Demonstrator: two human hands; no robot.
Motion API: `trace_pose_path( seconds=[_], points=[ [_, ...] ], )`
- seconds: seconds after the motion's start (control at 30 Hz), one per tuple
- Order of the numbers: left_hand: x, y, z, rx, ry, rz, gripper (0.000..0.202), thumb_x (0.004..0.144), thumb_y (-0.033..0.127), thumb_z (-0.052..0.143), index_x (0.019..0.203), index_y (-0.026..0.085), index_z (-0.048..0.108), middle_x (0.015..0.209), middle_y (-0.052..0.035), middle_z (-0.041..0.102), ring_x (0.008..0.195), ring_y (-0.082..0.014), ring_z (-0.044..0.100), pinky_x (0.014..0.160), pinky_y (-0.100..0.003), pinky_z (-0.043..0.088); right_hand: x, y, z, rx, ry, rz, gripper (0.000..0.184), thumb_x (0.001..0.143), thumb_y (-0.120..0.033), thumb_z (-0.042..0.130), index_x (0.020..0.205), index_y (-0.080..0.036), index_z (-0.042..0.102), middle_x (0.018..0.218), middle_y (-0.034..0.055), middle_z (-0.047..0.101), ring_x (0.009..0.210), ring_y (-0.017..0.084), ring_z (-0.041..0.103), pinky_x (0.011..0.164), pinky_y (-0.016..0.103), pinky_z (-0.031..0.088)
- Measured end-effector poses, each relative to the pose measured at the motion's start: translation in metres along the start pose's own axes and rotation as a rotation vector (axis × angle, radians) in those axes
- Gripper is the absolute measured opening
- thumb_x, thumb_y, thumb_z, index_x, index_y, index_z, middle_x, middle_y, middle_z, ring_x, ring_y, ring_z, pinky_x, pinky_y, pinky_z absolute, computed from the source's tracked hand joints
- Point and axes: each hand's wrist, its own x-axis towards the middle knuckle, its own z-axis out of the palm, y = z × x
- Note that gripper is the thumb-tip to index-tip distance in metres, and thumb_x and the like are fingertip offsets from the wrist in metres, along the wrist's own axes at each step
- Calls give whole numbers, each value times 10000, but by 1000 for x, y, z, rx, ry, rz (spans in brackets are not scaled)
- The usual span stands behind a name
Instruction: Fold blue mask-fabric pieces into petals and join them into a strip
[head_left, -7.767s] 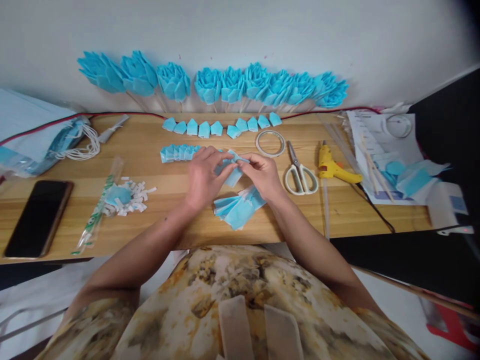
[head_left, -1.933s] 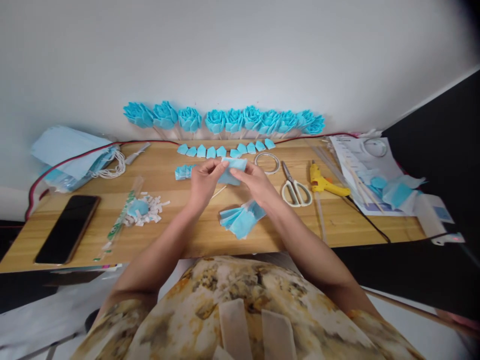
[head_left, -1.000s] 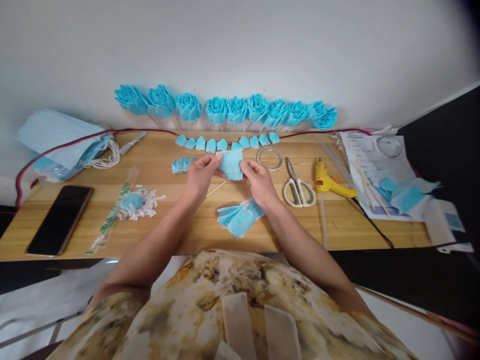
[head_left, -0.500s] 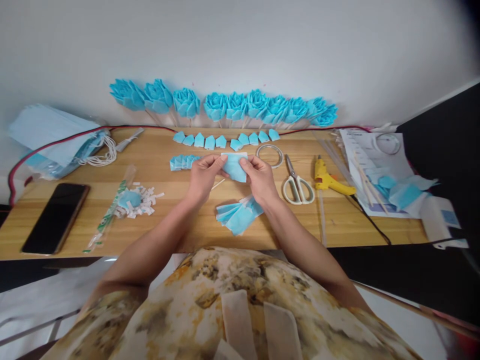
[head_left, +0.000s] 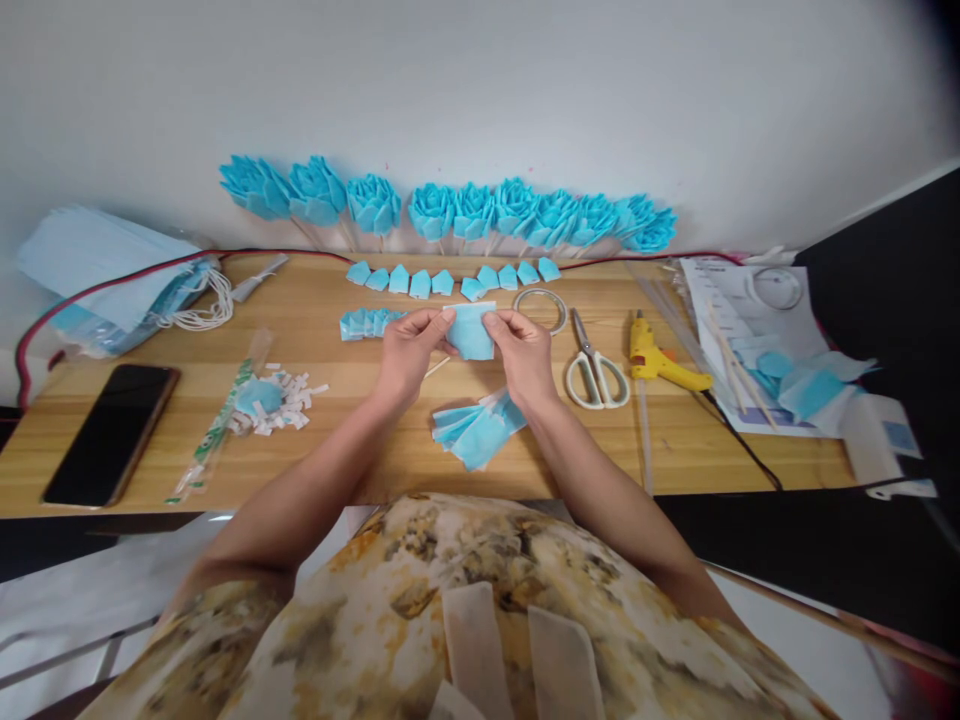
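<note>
A small light-blue fabric piece (head_left: 472,333) is stretched between my two hands above the table. My left hand (head_left: 411,345) pinches its left edge with thumb and fingers. On the opposite edge, my right hand (head_left: 521,350) pinches it the same way. Below the hands lies a fanned pile of blue fabric strips (head_left: 480,430), partly behind my right wrist. A row of overlapping folded blue petals (head_left: 367,324) sits just left of my left hand. Beyond the hands, more pointed blue petals (head_left: 421,284) are lined up. A thin stick (head_left: 437,367) shows beside my left fingers.
Blue fabric flowers (head_left: 473,211) on sticks lean along the wall. To the right are scissors (head_left: 596,375), a wire ring (head_left: 541,292), a yellow glue gun (head_left: 664,368) and papers (head_left: 750,290). At left lie a phone (head_left: 112,436), paper scraps (head_left: 296,400) and bagged masks (head_left: 112,265).
The fabric piece is held more squarely and flat, its lower edge now nearly level. Both hands have shifted only slightly; the things on the table have not moved.
</note>
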Motion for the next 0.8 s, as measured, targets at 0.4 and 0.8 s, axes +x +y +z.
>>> trace_pose_path(
  seconds=[0.4,0.8],
  points=[
    [2,1,-2,-7,28,-5,364,782,454,784,625,165,630,584,30,581,550,-106,582,586,-253,552,1,4,-1,110,-265,124,532,784,-768,599,825,-240,655,783,10,632,768,164,591,679,287,481],
    [5,0,-5,-40,8,-32,351,750,471,813,658,160,677,597,20,608,555,-101,580,573,-240,551,2,5,-1,38,-128,48,321,738,-520,767,768,-219,659,648,-49,516,605,102,423,594,261,370]
  ],
)
